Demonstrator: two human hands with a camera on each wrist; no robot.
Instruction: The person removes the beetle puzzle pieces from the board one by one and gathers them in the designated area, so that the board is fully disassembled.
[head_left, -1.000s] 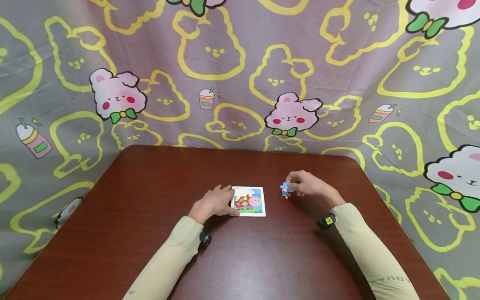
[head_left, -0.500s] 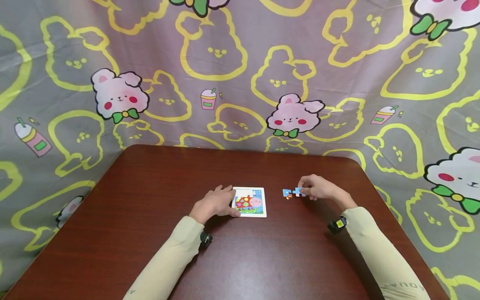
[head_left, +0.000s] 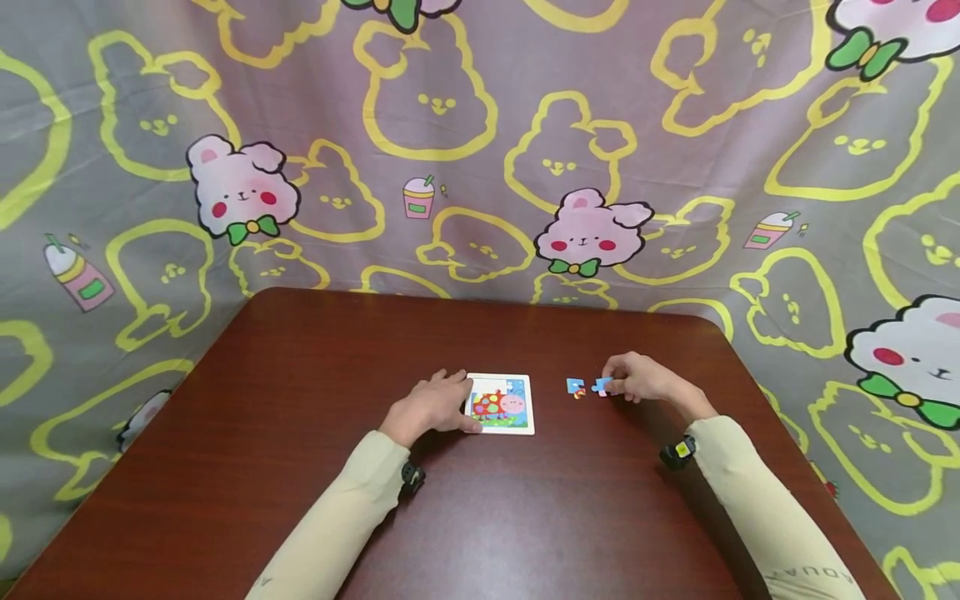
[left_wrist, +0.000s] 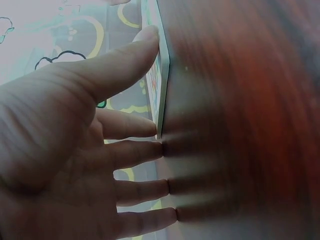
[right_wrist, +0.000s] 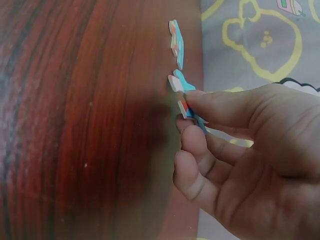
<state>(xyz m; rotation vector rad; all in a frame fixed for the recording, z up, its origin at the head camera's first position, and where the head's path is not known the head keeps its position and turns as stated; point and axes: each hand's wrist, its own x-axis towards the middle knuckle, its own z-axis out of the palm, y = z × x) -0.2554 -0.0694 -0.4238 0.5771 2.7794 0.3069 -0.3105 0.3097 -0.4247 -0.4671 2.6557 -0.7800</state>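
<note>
A white-framed jigsaw puzzle board (head_left: 528, 407) lies on the table, showing a red spotted ladybird with a pink face; its upper left part is bare white. My left hand (head_left: 431, 408) rests at the board's left side. In the left wrist view its fingers are straight, fingertips on the table, and the thumb (left_wrist: 125, 60) touches the board's edge. Right of the board, my right hand (head_left: 637, 378) pinches a blue puzzle piece (head_left: 600, 386) between thumb and finger, low at the tabletop. A second blue puzzle piece (right_wrist: 177, 44) lies just beyond it, apart from the hand.
The dark red-brown wooden table (head_left: 480, 517) has rounded far corners. A grey curtain (head_left: 480, 150) with yellow bear outlines and pink rabbits hangs behind and along both sides. Each wrist wears a small black device (head_left: 678, 451).
My right hand has moved right with its puzzle piece, away from the second piece, which now shows fully. The left hand stays at the board.
</note>
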